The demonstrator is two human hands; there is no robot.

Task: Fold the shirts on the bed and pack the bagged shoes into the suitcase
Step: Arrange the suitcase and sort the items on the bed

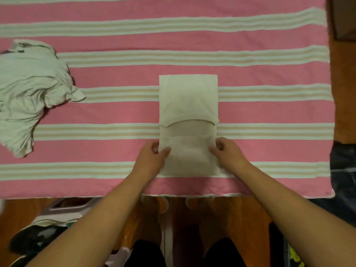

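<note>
No legible text anywhere.

A home bedroom, by every sign. Under the fingers (164,151), a bed (269,112) spread with a pink cover striped in white and beige, its near edge just behind the wrists. Between the fingers, a cream shirt (188,105) folded into a narrow rectangle; far to the left of them, a crumpled pale shirt (32,89) in a heap on the same cover. Below the bed edge, a reddish wooden floor (237,214). Down to the left of the fingers, more household clutter on that floor, too dim to name. To the far right, dark cloth (344,170) beside the bed. No counter, only bedding and laundry.
</note>
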